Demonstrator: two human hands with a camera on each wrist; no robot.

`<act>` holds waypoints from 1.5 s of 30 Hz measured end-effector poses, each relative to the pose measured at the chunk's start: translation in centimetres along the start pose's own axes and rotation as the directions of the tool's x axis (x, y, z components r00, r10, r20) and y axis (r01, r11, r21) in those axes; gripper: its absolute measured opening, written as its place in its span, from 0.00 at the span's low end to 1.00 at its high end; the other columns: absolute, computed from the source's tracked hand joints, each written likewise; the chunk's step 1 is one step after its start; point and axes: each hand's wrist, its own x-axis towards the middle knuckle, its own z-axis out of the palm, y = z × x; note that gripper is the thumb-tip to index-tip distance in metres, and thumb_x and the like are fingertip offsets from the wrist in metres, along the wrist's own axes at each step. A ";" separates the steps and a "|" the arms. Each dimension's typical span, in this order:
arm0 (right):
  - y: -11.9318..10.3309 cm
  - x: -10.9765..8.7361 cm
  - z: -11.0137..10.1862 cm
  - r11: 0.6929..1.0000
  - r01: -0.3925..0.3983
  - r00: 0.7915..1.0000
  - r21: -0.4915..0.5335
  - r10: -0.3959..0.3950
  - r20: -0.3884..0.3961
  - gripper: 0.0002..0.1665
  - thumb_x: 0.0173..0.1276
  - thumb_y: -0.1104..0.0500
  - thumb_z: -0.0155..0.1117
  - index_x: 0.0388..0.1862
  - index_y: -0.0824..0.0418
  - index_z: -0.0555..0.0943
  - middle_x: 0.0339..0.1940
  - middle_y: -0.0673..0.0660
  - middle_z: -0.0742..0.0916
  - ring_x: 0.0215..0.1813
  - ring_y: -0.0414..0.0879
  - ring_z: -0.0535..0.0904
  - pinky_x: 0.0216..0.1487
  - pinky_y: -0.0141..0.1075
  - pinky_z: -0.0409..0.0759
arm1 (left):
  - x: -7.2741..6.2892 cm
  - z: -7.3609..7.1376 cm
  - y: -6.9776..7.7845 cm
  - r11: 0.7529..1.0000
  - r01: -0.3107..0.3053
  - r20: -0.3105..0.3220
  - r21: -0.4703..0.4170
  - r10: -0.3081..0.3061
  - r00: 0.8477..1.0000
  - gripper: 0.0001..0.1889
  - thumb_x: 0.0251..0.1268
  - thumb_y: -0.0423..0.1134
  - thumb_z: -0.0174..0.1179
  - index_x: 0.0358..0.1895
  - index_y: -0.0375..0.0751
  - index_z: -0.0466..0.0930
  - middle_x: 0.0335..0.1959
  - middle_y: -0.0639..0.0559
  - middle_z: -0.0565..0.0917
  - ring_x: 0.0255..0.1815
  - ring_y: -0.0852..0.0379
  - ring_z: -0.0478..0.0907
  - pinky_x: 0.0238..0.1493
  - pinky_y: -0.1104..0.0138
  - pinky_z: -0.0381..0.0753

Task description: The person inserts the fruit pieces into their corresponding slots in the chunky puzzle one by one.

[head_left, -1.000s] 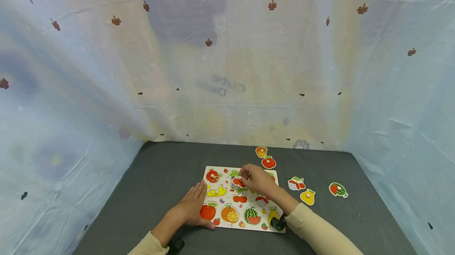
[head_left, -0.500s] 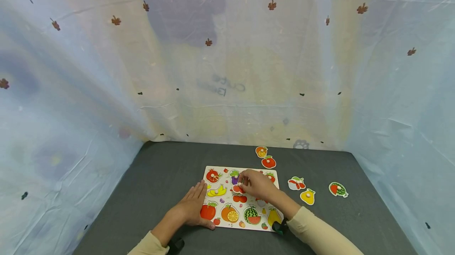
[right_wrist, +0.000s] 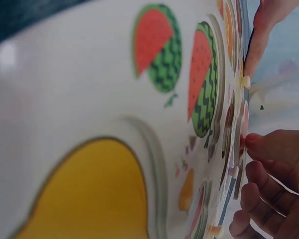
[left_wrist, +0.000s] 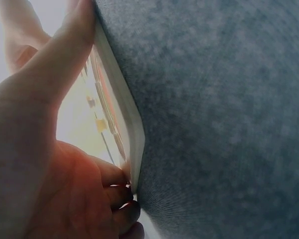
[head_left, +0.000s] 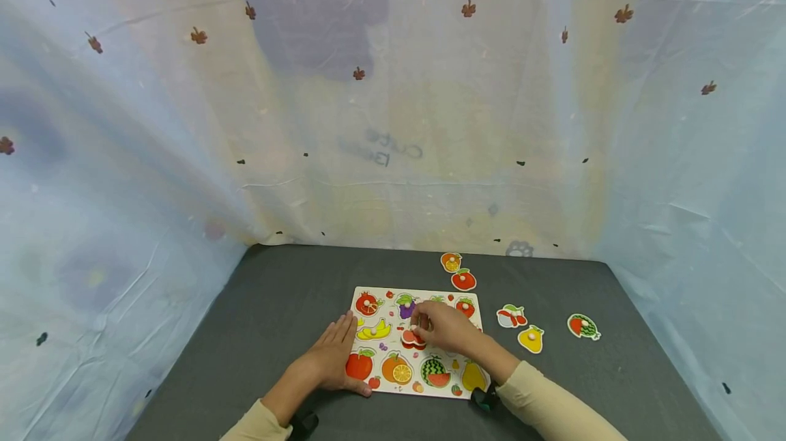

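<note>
In the head view, a white fruit puzzle board (head_left: 413,364) lies on the dark table. My left hand (head_left: 334,356) rests flat over its left edge, fingers straight, thumb along the near edge. The left wrist view shows the board's pale side (left_wrist: 127,109) beside that hand (left_wrist: 74,184). My right hand (head_left: 448,328) pinches a red cherry puzzle piece (head_left: 413,339) over the printed cherries at mid-board. Whether the piece sits in its recess cannot be told. In the right wrist view, thumb and fingers (right_wrist: 274,149) meet at the piece's edge (right_wrist: 243,124).
Loose pieces lie beyond the board: an orange (head_left: 451,263) and a red fruit (head_left: 463,280) at the back, a red-and-white piece (head_left: 512,317), a pear (head_left: 531,339) and a watermelon (head_left: 583,327) to the right. A patterned curtain (head_left: 430,120) surrounds the table.
My right hand has carried the cherry piece from near the grapes toward me, down onto the printed cherries. The left hand stays in place on the board.
</note>
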 end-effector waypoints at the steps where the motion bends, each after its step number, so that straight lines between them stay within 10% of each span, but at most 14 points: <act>1: 0.0 0.0 0.0 1.000 0.001 1.000 0.002 -0.001 0.004 0.04 0.75 0.57 0.74 0.41 0.51 0.85 0.29 0.41 0.80 0.29 0.36 0.74 0.32 0.32 0.77 | 0.0 0.0 0.0 1.000 -0.001 0.000 0.001 0.001 1.000 0.77 0.43 0.74 0.80 0.86 0.28 0.47 0.88 0.33 0.49 0.89 0.37 0.47 0.87 0.46 0.48; 45: 0.4 0.0 0.7 1.000 -0.005 0.998 0.026 0.004 0.057 0.04 0.75 0.56 0.73 0.44 0.52 0.85 0.29 0.42 0.79 0.29 0.36 0.73 0.32 0.32 0.75 | -0.3 -0.2 0.1 0.998 -0.028 -0.004 -0.053 0.028 1.000 0.79 0.42 0.75 0.80 0.86 0.26 0.45 0.88 0.31 0.46 0.88 0.34 0.45 0.87 0.43 0.45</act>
